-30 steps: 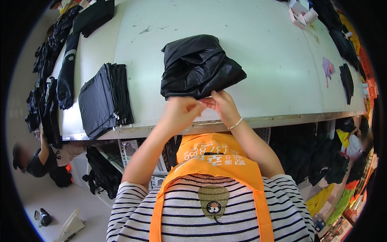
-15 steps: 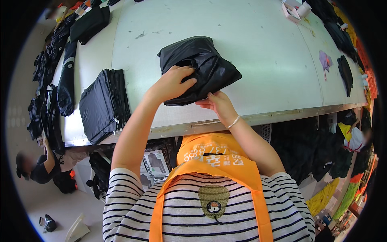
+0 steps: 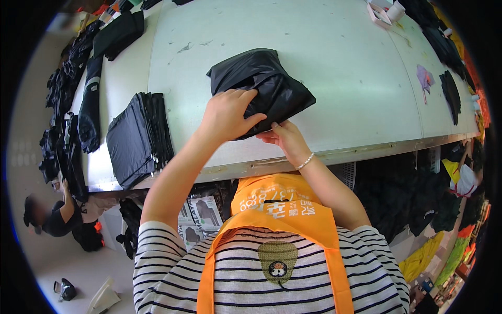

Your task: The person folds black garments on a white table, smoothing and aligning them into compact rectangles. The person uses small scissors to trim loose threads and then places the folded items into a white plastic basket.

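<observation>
A glossy black folded bundle (image 3: 280, 86), with the look of a plastic bag, lies on the white table in front of me. My left hand (image 3: 230, 112) rests over its near left part, fingers together and thumb spread apart, pressing on the creased surface. Loose folds show just beyond those fingers. At the near edge, my right hand (image 3: 285, 137) pinches the bundle, thumb on top and other fingers underneath. What the bundle contains, if anything, is hidden.
Thin black folded pieces (image 3: 137, 141) are stacked at the left of the table (image 3: 355, 94). More black fabric (image 3: 119, 34) lies along the far left. A small box (image 3: 379, 14) stands far right, near a lilac scrap (image 3: 424, 77). A person (image 3: 55, 217) is at the left.
My left hand has shifted a little to the right across the bundle and lies flatter on it. The right hand keeps its hold at the near edge.
</observation>
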